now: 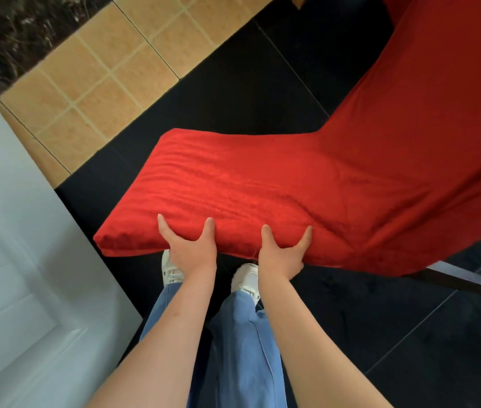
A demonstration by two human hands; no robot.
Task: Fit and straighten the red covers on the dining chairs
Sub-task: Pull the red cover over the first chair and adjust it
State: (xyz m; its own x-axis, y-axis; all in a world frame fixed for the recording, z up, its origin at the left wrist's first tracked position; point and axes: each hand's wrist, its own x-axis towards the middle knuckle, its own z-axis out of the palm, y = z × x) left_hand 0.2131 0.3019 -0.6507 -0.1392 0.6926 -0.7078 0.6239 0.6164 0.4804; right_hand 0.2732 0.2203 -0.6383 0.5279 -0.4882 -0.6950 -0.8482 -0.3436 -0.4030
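Here both hands, left hand (189,248) and right hand (282,254), grip the red cover's (233,184) near edge.

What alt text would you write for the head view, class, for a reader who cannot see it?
Both hands, left and right, grip the near edge of a chair seat in a red cover, thumbs on top. The covered backrest rises at right; jeans and white shoes show below.

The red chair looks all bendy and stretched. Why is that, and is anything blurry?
Head view: the wide-angle lens bows the red cover and the white panel near the edges; the seat gleams in bright light; the dark patch top left is blurry.
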